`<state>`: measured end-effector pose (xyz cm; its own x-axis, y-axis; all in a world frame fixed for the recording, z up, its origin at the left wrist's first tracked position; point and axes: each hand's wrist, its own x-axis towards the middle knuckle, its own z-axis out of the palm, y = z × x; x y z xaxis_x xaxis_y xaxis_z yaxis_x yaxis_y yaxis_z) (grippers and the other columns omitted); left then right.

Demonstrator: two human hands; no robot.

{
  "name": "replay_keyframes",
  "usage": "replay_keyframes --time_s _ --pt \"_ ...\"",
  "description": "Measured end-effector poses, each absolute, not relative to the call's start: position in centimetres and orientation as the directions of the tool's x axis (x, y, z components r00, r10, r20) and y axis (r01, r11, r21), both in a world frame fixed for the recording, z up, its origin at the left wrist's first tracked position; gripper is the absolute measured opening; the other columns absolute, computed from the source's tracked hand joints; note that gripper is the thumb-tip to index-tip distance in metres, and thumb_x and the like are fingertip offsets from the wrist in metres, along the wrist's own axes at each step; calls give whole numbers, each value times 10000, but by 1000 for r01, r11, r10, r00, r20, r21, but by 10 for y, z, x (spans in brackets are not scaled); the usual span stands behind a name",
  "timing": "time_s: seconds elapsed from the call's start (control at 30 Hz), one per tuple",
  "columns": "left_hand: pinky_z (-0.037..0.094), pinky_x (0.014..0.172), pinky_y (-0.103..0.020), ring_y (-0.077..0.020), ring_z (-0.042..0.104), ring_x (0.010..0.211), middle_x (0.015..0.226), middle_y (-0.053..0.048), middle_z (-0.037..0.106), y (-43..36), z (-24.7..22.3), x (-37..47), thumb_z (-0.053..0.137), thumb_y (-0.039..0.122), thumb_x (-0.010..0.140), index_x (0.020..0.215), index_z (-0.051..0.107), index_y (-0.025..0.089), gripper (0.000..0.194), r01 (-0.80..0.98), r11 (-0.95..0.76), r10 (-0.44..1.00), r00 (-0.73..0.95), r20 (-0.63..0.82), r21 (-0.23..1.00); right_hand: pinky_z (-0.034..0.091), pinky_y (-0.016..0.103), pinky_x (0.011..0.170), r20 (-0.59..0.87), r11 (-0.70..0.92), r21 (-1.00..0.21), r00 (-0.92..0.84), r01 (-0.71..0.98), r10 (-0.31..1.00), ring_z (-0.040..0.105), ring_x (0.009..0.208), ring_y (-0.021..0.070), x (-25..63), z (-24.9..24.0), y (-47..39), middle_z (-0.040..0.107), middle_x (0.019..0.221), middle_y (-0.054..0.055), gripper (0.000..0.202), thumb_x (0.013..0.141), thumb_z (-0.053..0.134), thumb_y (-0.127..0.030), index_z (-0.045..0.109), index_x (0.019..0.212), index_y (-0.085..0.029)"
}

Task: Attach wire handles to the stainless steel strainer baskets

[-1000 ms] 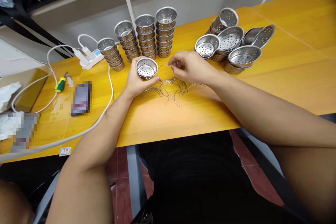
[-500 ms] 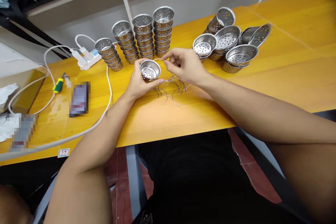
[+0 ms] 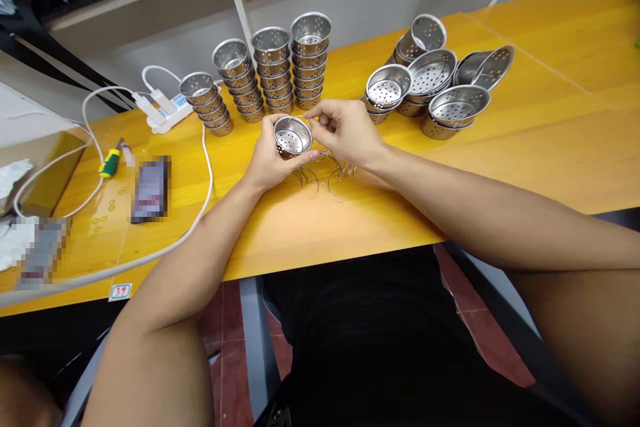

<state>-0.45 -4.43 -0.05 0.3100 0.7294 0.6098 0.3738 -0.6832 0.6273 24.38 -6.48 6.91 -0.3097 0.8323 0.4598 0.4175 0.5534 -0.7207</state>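
My left hand (image 3: 273,157) is wrapped round a perforated metal cup (image 3: 293,138), its open mouth tilted towards me. The thumb lies along the cup's near side. At the cup's right rim, my right hand (image 3: 345,133) pinches a thin curved wire (image 3: 300,117) between thumb and forefinger; the wire reaches over the rim, and its far end is hard to make out. Several curved wires (image 3: 334,188) lie loose on the yellow table (image 3: 310,233) beneath and between the hands.
Stacks of perforated cups (image 3: 271,70) stand behind my hands. More cups (image 3: 457,107) are piled at the right. On the left are a power strip (image 3: 173,113) with white cables, a green-yellow tool (image 3: 109,163) and a blurred phone (image 3: 151,191).
The cup and my left hand have shifted slightly right. My right hand has come down a little and closer, bringing the pinched wire over the cup's rim.
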Motion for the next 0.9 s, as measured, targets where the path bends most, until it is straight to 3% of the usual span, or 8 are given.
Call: replay_keyframes --time_s 0.13,0.27,0.4,0.53,0.63,0.9 --pt "670 1165 -494 -313 821 1290 1454 -106 723 -47 1 -1 1012 1010 749 1558 480 299 1202 389 -682 730 304 612 620 512 389 800 465 549 -721 -292 423 835 567 756 209 240 68 -67 647 824 13 258 1141 740 -437 857 1191 -213" --pt "665 1123 -473 -292 821 1220 1410 -92 737 -50 3 2 1008 999 772 1540 491 293 1164 433 -655 748 257 612 619 549 383 817 450 523 -747 -267 410 852 623 813 235 232 67 -73 663 869 14 327 1141 738 -454 809 1379 -242" --pt "669 1087 -452 -261 816 1159 1361 -75 742 -52 4 3 974 966 846 1519 517 283 1062 432 -660 743 250 621 615 564 379 798 421 507 -785 -293 357 858 655 829 246 228 68 -77 661 870 26 282 1153 702 -494 798 1271 -257" --pt "680 1064 -430 -234 813 1142 1338 -50 730 -51 3 1 968 912 905 1509 523 306 965 364 -677 734 274 621 639 555 373 753 408 520 -826 -405 218 818 670 834 239 234 73 -76 742 948 58 434 1148 733 -681 801 1174 -253" --pt "688 1062 -422 -221 814 1148 1350 -39 727 -48 2 -2 950 912 932 1501 535 328 914 284 -703 711 307 633 652 505 352 687 391 516 -850 -532 104 751 639 782 212 245 78 -72 780 966 50 615 1073 824 -855 822 1192 -252" --pt "708 1046 -415 -231 822 1198 1398 -51 711 -49 6 -3 964 933 903 1556 515 335 994 211 -736 668 378 641 643 494 364 672 361 441 -897 -578 -1 732 608 743 210 248 80 -69 679 852 10 821 845 933 -1061 673 995 -297"
